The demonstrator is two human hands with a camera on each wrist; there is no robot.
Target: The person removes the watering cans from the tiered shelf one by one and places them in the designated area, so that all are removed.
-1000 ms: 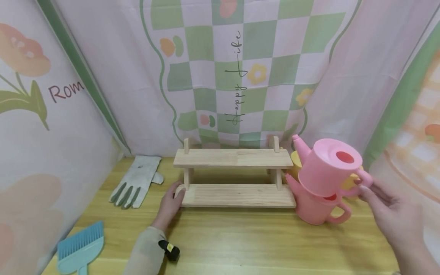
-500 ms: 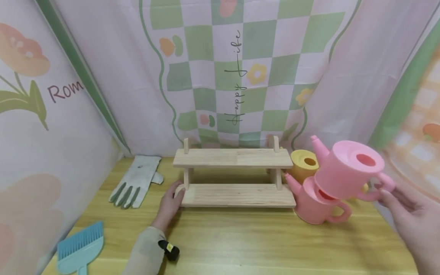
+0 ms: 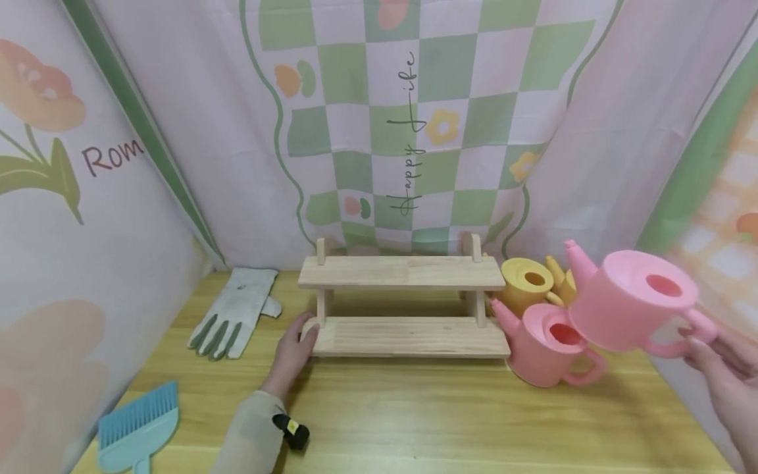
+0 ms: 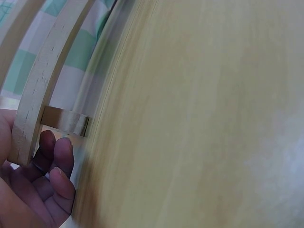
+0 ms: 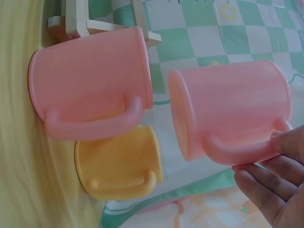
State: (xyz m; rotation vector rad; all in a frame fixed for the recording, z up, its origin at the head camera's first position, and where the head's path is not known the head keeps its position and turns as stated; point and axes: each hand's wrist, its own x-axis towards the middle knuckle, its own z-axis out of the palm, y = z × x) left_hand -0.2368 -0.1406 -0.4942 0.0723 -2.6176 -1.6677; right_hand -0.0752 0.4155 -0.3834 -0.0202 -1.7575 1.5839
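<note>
In the head view, my right hand point(image 3: 727, 375) pinches the handle of a pink watering can point(image 3: 628, 306) and holds it up in the air. The right wrist view shows the thumb and fingers on that handle point(image 5: 242, 153). A second pink watering can point(image 3: 533, 355) stands on the table by the right end of a two-tier wooden shelf point(image 3: 408, 337). My left hand point(image 3: 294, 352) grips the left end of the lower board. In the left wrist view, its fingers point(image 4: 63, 152) curl beneath the board.
Behind the pink cans is a yellow watering can point(image 3: 520, 289); another yellow one point(image 3: 555, 270) is partly hidden by the raised can. A work glove point(image 3: 233, 313) and a blue brush point(image 3: 142, 428) lie at the left. A patterned curtain point(image 3: 343, 72) hangs behind the shelf.
My right hand has carried the raised pink can to the right, away from above the standing pink one. The yellow cans now show more. My left hand stays on the shelf.
</note>
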